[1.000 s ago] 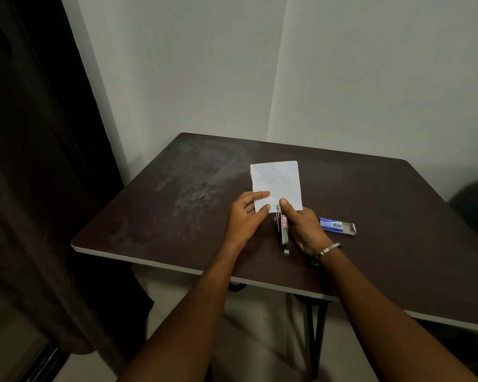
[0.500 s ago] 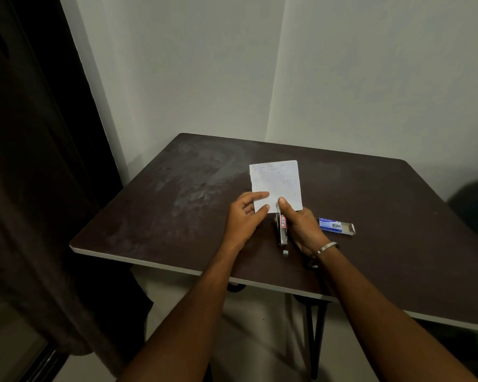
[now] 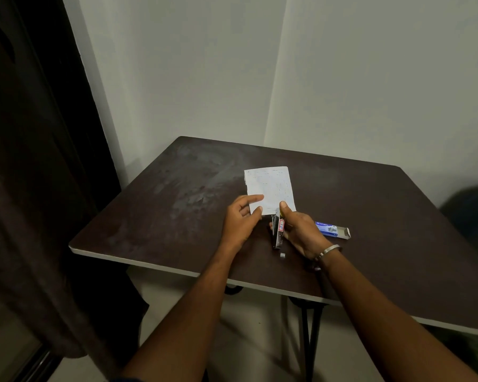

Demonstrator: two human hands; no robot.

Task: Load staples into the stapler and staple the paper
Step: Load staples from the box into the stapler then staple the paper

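A small white paper lies on the dark table. My left hand pinches its near left corner between thumb and fingers. My right hand grips a slim dark stapler with a red label, thumb on top, its nose at the paper's near edge. A tiny strip of staples lies on the table just behind the stapler. An open blue staple box rests to the right of my right hand.
The table stands in a corner between two pale walls. A dark curtain hangs at the left. The table's near edge runs under my forearms. A dark object sits past the table's right side.
Both hands keep their grips on the paper and the stapler. Nothing has visibly moved.
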